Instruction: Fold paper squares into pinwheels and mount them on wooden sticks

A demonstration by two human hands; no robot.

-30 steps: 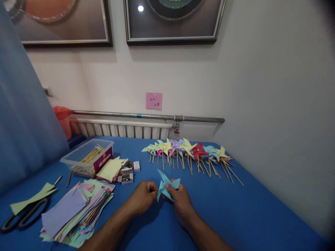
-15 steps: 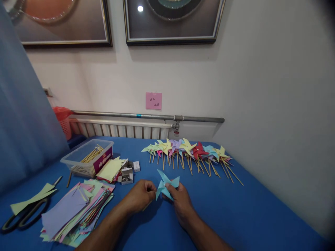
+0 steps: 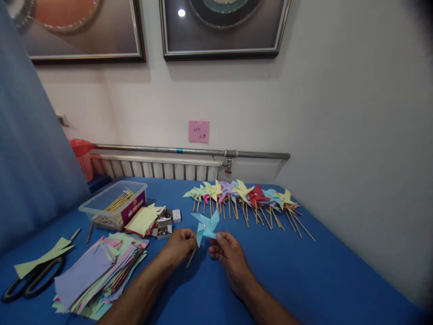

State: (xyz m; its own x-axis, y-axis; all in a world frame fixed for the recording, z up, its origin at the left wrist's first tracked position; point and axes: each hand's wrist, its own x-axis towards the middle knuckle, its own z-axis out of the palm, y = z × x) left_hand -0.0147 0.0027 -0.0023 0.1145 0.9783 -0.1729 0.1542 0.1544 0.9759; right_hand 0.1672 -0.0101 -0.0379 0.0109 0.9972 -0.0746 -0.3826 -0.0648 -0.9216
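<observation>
L hand (image 3: 181,246) is curled w/ thumb & fingers pinching the thin stick (image 3: 191,257) of the blue pinwheel (image 3: 205,226). The stick's low end pokes out under that hand. The pinwheel is up btwn the 2 hands, w/ a shiny dot in its middle. R hand (image 3: 233,257) is half curled, not a fist. Its thumb & 1st finger are right at the tip of 1 blue wing; can't tell if they pinch it or just touch. Its other fingers bend loosely below.

Past both hands, a bit to the R, lots of pinwheels (image 3: 241,189) lie in a row. Just L of L hand & a bit farther: small boxes (image 3: 164,231) w/ metal bits. More L: a paper pile (image 3: 91,271), then big scissors (image 3: 31,274) w/ green paper on top.
</observation>
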